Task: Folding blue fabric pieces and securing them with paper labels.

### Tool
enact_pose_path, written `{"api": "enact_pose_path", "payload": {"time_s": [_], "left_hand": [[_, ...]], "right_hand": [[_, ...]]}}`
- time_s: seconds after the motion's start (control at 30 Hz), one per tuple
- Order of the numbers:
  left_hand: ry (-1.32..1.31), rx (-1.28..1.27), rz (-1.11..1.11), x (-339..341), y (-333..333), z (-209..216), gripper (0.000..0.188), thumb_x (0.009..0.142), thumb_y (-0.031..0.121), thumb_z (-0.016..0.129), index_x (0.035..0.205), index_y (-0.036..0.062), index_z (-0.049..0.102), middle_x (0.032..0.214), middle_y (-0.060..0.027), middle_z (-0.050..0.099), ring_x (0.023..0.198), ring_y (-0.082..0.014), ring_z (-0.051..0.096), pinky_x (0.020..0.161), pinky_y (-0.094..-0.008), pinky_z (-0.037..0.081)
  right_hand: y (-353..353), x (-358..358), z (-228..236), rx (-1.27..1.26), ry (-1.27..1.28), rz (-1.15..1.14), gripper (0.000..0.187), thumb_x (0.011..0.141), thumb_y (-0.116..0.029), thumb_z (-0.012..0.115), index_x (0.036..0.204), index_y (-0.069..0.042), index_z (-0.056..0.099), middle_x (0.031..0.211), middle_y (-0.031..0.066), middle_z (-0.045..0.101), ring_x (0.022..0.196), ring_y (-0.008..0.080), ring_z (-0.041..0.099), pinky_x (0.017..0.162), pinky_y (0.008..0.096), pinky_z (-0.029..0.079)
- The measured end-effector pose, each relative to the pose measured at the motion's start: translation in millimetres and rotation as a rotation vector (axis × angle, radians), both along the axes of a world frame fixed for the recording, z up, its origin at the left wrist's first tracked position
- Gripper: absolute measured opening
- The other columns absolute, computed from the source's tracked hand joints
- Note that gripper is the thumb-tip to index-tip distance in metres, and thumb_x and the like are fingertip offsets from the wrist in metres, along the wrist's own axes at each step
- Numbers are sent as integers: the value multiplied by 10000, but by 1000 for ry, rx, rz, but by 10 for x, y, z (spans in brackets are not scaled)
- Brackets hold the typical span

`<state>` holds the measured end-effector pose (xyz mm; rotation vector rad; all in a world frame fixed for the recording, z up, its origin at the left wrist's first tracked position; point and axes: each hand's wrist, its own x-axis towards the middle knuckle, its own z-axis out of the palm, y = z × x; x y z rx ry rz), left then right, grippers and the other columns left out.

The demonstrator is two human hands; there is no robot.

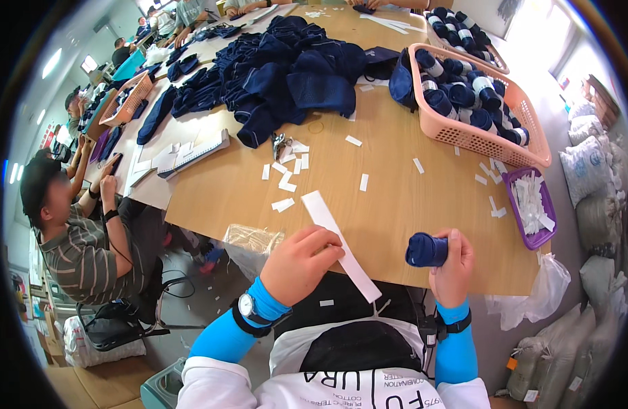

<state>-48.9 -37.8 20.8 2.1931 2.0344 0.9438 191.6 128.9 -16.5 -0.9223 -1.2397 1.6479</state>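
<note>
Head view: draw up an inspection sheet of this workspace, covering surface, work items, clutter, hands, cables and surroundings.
Surface: wood-toned table, bare in its middle apart from slips.
Work items: long white strip; navy roll, no white band visible on it; peach basket of white-banded navy rolls; navy cloth pile.
Clutter: scattered white slips; purple tray full of paper pieces.
Hands: left hand has its fingers on the strip; right hand grips the roll.
Cables: dark cord near the seated person's chair.
Surroundings: seated person at left; stuffed sacks at right.
</note>
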Motion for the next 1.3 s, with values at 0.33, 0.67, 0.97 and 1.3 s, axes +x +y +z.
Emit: {"api": "enact_pose_path", "payload": {"time_s": [0.33, 0.67, 0.97, 1.3], "left_hand": [[1, -49, -84, 163, -152, -94, 462, 751, 115, 875, 1179, 95, 704, 1298, -79, 675, 1297, -329, 630, 1019, -449, 549], [148, 265, -226, 353, 39, -334, 261, 774, 93, 745, 1035, 99, 762, 1111, -54, 725, 1162, -310, 693, 914, -413, 594], [-757, 0, -56, 900, 33, 201, 31, 959, -24, 707, 966, 6, 712, 862, -123, 661, 665, -174, 610, 609, -296, 463], [-951, 118, 218, 1068, 246, 21, 186, 904, 89, 860, 910, -26, 713, 791, -85, 741, 722, -70, 640, 622, -260, 510]], "right_hand": [[-2, -2, -21, -1, 19, -44, 410, 1135, -396, 545, 965, -53, 690, 756, 5, 649, 551, 50, 506, 450, 239, 353], [-26, -51, 47, 63, -77, -78, 353, 1130, -358, 560, 1000, -59, 693, 795, 1, 647, 568, 52, 512, 456, 224, 354], [-258, -245, 138, 327, -175, -204, 373, 1124, -263, 547, 924, 22, 680, 813, 29, 639, 777, 128, 567, 737, 302, 469], [-456, -387, 383, 588, -91, -256, 296, 1094, -185, 590, 930, 42, 685, 883, 105, 656, 789, 205, 605, 733, 334, 495]]}}
